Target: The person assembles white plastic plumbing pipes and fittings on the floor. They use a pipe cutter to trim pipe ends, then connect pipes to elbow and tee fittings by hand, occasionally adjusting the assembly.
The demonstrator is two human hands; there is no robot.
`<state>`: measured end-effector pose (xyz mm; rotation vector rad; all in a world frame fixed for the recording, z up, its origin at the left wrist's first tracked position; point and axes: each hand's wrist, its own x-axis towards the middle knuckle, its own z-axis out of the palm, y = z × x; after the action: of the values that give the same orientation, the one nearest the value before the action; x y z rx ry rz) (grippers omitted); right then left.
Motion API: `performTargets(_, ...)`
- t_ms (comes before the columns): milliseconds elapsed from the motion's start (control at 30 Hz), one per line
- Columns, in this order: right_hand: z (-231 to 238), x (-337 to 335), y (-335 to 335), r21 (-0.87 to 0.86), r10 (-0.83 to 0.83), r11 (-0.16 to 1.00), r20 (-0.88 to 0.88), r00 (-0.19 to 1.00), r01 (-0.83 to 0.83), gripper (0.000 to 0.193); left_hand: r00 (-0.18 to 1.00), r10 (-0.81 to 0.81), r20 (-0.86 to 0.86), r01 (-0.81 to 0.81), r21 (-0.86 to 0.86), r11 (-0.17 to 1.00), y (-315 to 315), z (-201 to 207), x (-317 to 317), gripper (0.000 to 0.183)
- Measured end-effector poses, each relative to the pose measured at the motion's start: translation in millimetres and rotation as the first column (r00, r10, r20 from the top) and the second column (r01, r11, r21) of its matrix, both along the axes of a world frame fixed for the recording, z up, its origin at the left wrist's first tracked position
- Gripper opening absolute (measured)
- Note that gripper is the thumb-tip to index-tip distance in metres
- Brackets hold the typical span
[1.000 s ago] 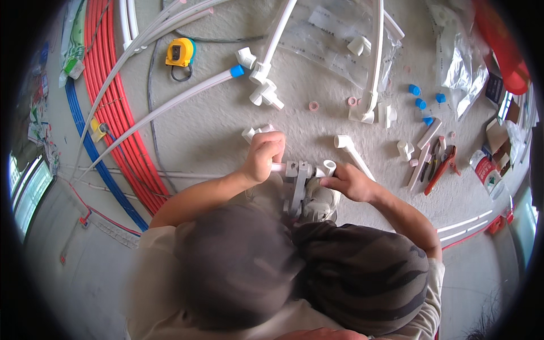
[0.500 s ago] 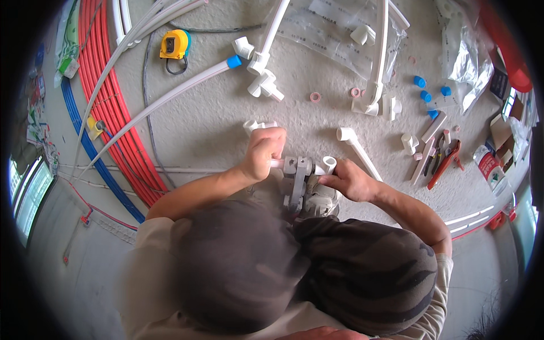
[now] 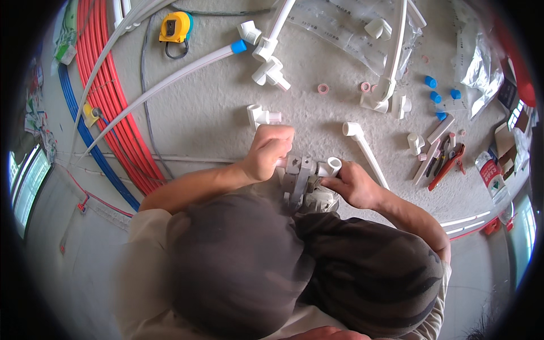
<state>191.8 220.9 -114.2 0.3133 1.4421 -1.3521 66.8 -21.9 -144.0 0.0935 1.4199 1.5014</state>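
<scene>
Between my knees stands a grey pipe-fusion heating tool [image 3: 300, 180], partly hidden by my camouflage-clad legs. My left hand [image 3: 270, 153] is a closed fist round a short white pipe [image 3: 281, 162], whose end meets the left side of the tool's heating head. On the other side, my right hand [image 3: 356, 185] grips a white pipe fitting [image 3: 334, 165], its round mouth facing up. That fitting sits against the right side of the heating head. How far either piece goes onto the head is hidden.
Ahead lie a white tee with a pipe stub [image 3: 262, 115], an elbowed pipe [image 3: 365, 153] and joined fittings [image 3: 271, 73]. A yellow tape measure [image 3: 175, 27] and red pipes [image 3: 107, 90] are on the left. Red pipe cutters [image 3: 447, 167], blue caps [image 3: 435, 97] and a bottle [image 3: 491, 177] lie right.
The view has shifted slightly, so floor items on the right appear farther right. Both hands keep their grips, with the pipe and fitting still at the heating head.
</scene>
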Motion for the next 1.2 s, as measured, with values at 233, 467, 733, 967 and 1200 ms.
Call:
performTargets(233, -8, 16, -2, -0.048, -0.132, 0.99, -0.006, 0.991, 0.131, 0.028, 1.0, 0.006, -0.011, -0.005, 0.008, 1.0, 7, 7, 0, 0.025)
performTargets(467, -9, 21, -7, -0.119, -0.262, 0.959, -0.027, 0.965, 0.257, 0.035, 1.0, 0.008, 0.007, -0.008, -0.005, 1.0, 6, 6, 1, 0.025)
performTargets(733, -5, 14, -4, -0.009, -0.146, 0.989, -0.049, 0.988, 0.146, 0.035, 0.996, -0.01, -0.093, 0.011, 0.008, 1.0, 9, 7, 1, 0.026)
performTargets(967, -6, 18, -8, -0.104, -0.262, 0.961, -0.023, 0.965, 0.258, 0.03, 1.0, -0.003, -0.027, 0.003, 0.023, 1.0, 8, 7, 1, 0.025)
performTargets(1200, -10, 19, -7, -0.04, -0.165, 0.986, -0.029, 0.986, 0.164, 0.031, 1.0, 0.005, -0.016, -0.004, 0.008, 1.0, 10, 7, -2, 0.025)
